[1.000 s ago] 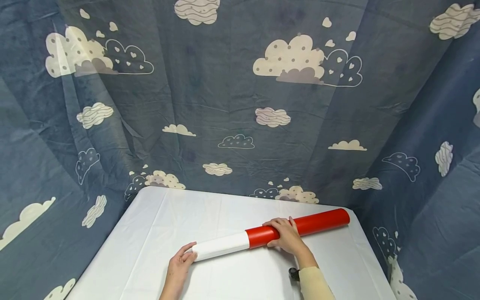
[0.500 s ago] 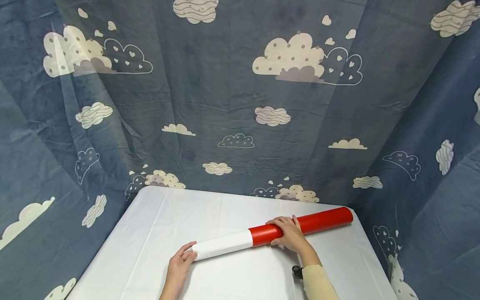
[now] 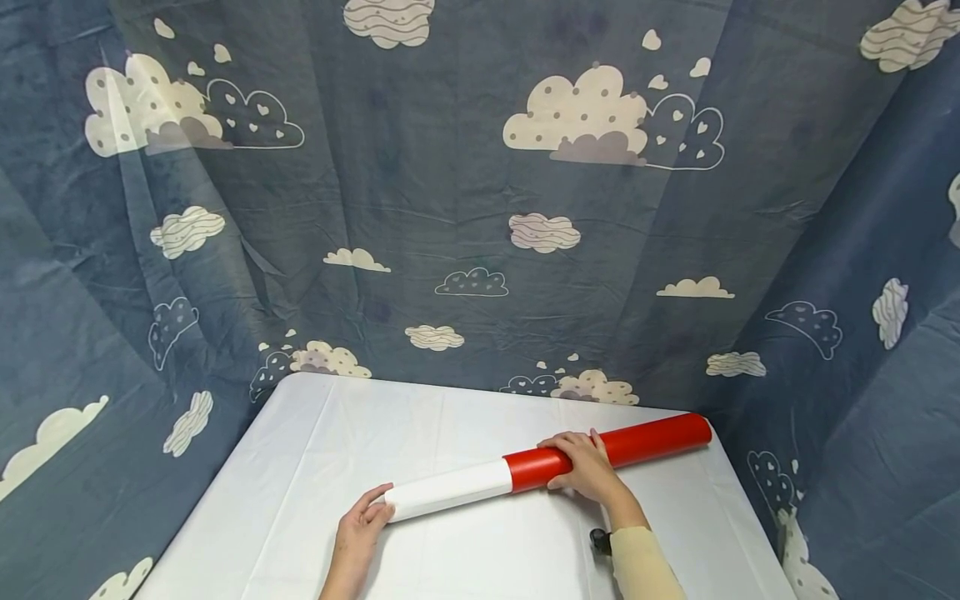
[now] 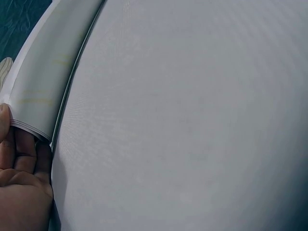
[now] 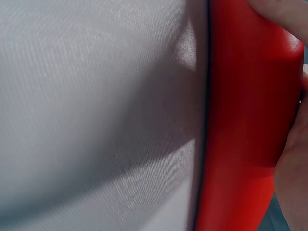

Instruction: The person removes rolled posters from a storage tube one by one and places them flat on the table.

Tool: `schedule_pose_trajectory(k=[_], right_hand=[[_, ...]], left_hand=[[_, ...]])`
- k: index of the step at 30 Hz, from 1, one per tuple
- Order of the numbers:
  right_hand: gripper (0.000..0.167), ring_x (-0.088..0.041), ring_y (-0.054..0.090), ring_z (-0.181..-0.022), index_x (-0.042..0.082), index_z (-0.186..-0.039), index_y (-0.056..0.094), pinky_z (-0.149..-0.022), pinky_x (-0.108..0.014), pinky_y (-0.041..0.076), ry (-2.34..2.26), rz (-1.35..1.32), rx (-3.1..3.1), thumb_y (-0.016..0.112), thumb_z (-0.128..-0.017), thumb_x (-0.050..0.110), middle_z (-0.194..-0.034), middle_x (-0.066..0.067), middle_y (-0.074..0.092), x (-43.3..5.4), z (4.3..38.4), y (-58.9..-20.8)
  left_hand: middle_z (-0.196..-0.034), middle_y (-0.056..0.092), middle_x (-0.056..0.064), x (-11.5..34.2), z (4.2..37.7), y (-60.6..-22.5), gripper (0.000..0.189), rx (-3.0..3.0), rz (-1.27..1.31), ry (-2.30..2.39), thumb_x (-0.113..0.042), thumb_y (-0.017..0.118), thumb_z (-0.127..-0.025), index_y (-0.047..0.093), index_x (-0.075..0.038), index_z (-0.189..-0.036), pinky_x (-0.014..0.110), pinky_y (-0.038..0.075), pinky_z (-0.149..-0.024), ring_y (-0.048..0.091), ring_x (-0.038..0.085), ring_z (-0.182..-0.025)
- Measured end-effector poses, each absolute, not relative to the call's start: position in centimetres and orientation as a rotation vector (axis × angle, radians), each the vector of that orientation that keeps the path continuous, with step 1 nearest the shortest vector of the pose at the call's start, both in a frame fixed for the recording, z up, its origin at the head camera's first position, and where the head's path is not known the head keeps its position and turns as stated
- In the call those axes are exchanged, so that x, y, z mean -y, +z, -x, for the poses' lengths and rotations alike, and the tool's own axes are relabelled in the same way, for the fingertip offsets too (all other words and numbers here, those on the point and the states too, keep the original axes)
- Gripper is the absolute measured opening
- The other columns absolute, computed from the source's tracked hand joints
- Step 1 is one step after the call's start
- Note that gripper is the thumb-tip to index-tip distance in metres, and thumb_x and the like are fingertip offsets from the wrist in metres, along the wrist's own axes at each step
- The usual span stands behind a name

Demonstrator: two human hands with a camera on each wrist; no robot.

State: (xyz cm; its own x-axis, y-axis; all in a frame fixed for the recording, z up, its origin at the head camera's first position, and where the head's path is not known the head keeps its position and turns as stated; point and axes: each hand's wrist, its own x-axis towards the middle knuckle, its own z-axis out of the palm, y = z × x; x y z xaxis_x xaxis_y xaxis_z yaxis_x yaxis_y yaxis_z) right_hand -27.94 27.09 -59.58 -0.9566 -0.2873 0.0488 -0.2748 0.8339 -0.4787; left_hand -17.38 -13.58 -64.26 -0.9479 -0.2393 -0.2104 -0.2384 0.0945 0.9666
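Note:
A long red tube (image 3: 656,441) lies slantwise over the right half of the table, with a white paper roll (image 3: 450,490) running out of its left end. My left hand (image 3: 356,535) pinches the roll's free left end. In the left wrist view, layered edges show at the mouth of the rolled paper (image 4: 45,82), with the thumb outside and some fingers in the opening. My right hand (image 3: 588,468) grips the tube from above, left of its middle. The right wrist view has the smooth red tube (image 5: 236,110) close up; part of the hand is cut off at the right edge.
The white cloth-covered table (image 3: 337,433) reaches back to a dark blue curtain (image 3: 420,192) printed with clouds. Curtains hang on both sides too. A small black device (image 3: 600,542) sits at the right wrist, by the cream sleeve (image 3: 641,567).
The right hand and red tube have slid a little to the right, and more of the white paper roll shows. My left hand has stayed in place on the roll's end.

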Motion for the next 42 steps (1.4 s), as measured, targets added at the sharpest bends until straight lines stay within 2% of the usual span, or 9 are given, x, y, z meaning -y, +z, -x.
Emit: schedule_pose_trajectory(k=[9,15,26,35,42], right_hand=[[0.062,-0.037,0.051,-0.136,0.027,-0.129,0.072,-0.127,-0.073,0.009,-0.762,0.448,-2.973,0.098,-0.072,0.023,-0.134,-0.010,0.067,-27.6,28.2,-59.4],[0.063,-0.038,0.051,-0.136,0.025,-0.128,0.073,-0.127,-0.073,0.008,-0.773,0.455,-2.968,0.098,-0.071,0.022,-0.135,-0.011,0.067,-27.7,28.3,-59.6],[0.064,-0.038,0.052,-0.134,0.026,-0.128,0.072,-0.126,-0.074,0.010,-0.754,0.460,-2.980,0.099,-0.070,0.025,-0.136,-0.011,0.068,-27.7,28.5,-59.8],[0.064,-0.038,0.051,-0.136,0.025,-0.130,0.072,-0.127,-0.072,0.008,-0.764,0.451,-2.970,0.098,-0.072,0.024,-0.137,-0.012,0.067,-27.9,28.6,-59.9],[0.063,-0.038,0.051,-0.136,0.026,-0.130,0.072,-0.127,-0.072,0.008,-0.774,0.453,-2.959,0.098,-0.072,0.023,-0.138,-0.012,0.067,-27.8,28.5,-59.7]], left_hand=[[-0.111,0.083,0.004,13.6,17.3,-64.1,0.045,2.311,-0.500,-2.071,-0.024,0.075,-0.098,0.067,-0.014,-0.141,0.024,0.048,-0.098,0.070,0.001,-0.106],[-0.111,0.083,0.004,13.6,17.2,-64.1,0.045,2.301,-0.513,-2.080,-0.024,0.077,-0.097,0.068,-0.014,-0.140,0.015,0.046,-0.092,0.070,0.001,-0.105],[-0.110,0.083,0.004,13.9,17.3,-63.7,0.044,2.319,-0.533,-2.065,-0.023,0.074,-0.099,0.068,-0.015,-0.141,0.030,0.047,-0.103,0.070,0.002,-0.108],[-0.112,0.083,0.001,14.5,17.3,-63.8,0.043,2.311,-0.550,-2.082,-0.022,0.074,-0.099,0.068,-0.016,-0.142,0.013,0.045,-0.092,0.068,0.002,-0.109],[-0.111,0.083,0.001,14.8,17.1,-63.8,0.043,2.301,-0.577,-2.066,-0.020,0.074,-0.098,0.069,-0.016,-0.141,0.010,0.044,-0.089,0.068,0.001,-0.108]])
